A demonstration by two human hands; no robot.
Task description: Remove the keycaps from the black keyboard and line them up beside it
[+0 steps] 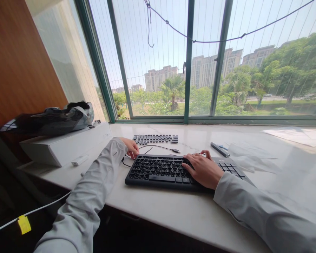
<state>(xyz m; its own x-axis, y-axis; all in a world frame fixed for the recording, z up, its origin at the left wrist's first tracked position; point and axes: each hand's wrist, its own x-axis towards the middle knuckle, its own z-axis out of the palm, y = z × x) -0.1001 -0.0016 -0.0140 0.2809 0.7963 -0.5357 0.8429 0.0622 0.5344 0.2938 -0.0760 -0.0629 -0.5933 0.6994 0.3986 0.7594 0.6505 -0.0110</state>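
A black keyboard [162, 178] lies on the white marble-patterned counter, most of its main keys showing bare square switch housings. Across its right part rests my right hand [204, 168], palm down with the fingers stretched out and apart. My left hand [131, 147] is by the keyboard's back left corner, its fingers curled together round a thin black cable [158, 146]. Part of that cable loops below the hand; a USB plug [176, 151] ends it behind the keyboard. Loose black keycaps [155, 139] are laid out in rows farther back.
A white box [65, 144] with a dark visored helmet [52, 117] on top stands at the left. A dark pen-like tool [219, 149] and clear plastic bags [250, 158] lie to the right. Paper [297, 136] is near the window. A white cable [44, 207] hangs below the counter edge.
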